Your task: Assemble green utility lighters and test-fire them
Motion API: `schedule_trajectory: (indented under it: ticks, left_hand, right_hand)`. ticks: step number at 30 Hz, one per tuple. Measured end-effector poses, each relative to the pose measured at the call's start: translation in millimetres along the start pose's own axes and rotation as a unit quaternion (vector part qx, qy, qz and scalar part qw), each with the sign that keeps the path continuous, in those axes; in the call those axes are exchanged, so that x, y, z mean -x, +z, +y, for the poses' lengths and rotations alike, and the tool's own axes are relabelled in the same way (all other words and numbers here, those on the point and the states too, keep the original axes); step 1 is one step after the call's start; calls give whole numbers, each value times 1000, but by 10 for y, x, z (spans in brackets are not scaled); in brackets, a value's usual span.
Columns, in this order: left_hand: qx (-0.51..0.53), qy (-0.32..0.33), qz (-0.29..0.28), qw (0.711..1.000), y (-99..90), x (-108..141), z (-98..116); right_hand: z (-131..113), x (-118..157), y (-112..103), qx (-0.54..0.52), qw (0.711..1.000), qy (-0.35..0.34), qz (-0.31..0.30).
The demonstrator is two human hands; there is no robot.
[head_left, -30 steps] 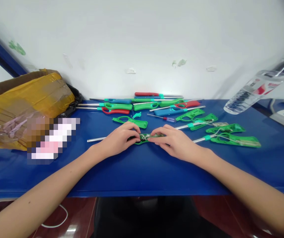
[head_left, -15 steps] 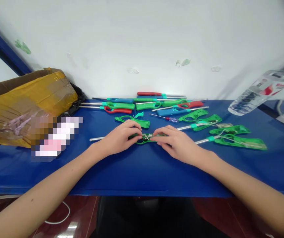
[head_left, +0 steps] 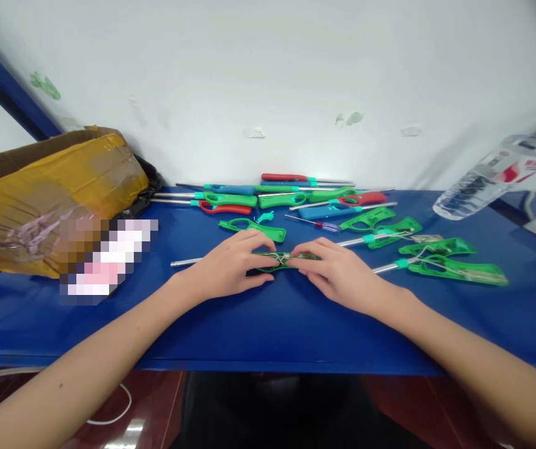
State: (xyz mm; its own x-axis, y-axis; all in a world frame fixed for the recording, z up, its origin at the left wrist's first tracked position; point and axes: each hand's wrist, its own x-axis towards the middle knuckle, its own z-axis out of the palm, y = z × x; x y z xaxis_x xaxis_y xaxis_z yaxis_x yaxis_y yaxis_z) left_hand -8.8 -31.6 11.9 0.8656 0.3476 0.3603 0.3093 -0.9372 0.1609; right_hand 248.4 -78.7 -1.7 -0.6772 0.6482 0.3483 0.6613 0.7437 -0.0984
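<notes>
An opened green gas lighter (head_left: pixel 275 269) lies in front of me on the blue table, its long metal tube pointing left and thin wires showing in its handle. My left hand (head_left: pixel 233 265) straddles the lighter's trigger end, fingers on the far side and thumb along the near edge. My right hand (head_left: pixel 338 268) is closed on the handle's right part, fingertips by the wires; what they pinch inside is hidden. Just beyond lies a loose green handle shell (head_left: pixel 272 234) with a small turquoise piece (head_left: pixel 265 217). A screwdriver (head_left: pixel 326 226) rests farther back.
Several assembled lighters (head_left: pixel 230 199) in red, blue and green lie along the wall. Opened green lighters (head_left: pixel 459 269) with wires exposed are at the right. A water bottle (head_left: pixel 483 174) leans back right. At left stands a taped cardboard box (head_left: pixel 43 187), beside a blurred-out item (head_left: pixel 109 255).
My left thumb has moved away from the fingers, toward the lighter's near edge, exposing more of the handle. My right hand stays at the handle's right part. The view has shifted slightly.
</notes>
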Motion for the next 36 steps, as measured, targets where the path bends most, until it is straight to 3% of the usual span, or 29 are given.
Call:
schedule_trajectory:
  ticks: [16, 27, 36]
  left_hand:
    - [52, -42, 23, 997, -14, 13, -48]
    - [22, -59, -36, 997, 3, 29, -58]
    - [13, -52, -32, 998, -37, 30, -44]
  right_hand:
    - [30, -8, -11, -17, 1000, -1, -1]
    - [19, -10, -32, -24, 1000, -3, -8]
    - [25, -10, -46, -23, 1000, -7, -10]
